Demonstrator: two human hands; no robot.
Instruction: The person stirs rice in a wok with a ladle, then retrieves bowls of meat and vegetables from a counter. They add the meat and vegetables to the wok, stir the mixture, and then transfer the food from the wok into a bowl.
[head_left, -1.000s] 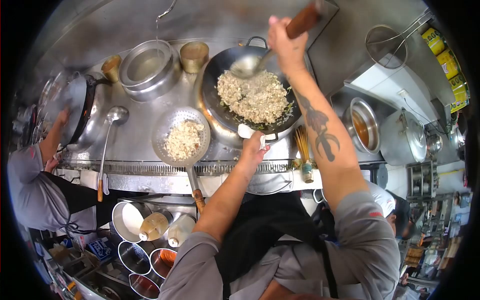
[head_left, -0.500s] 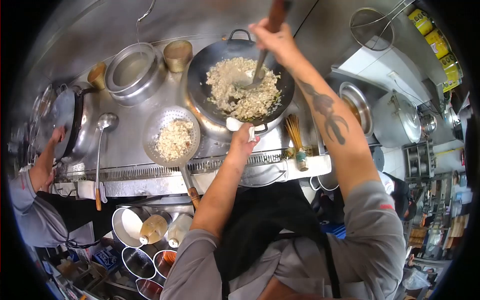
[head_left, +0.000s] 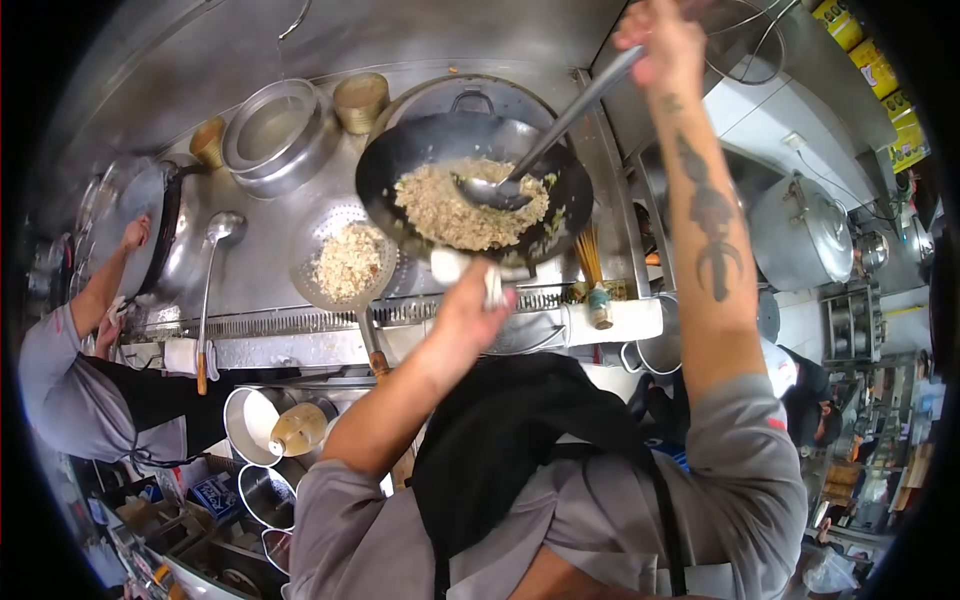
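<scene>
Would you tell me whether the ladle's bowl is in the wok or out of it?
In: the bowl of the ladle rests on the rice inside the wok, its handle rising to the right hand.

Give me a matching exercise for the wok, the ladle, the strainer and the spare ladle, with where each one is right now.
1 wok
2 ladle
3 strainer
4 spare ladle

a lying on the counter, untouched
b held in the right hand, bowl in the wok's rice
c held by the left hand through a cloth
d left of the wok, half filled

Pairs: 1-c, 2-b, 3-d, 4-a
</scene>
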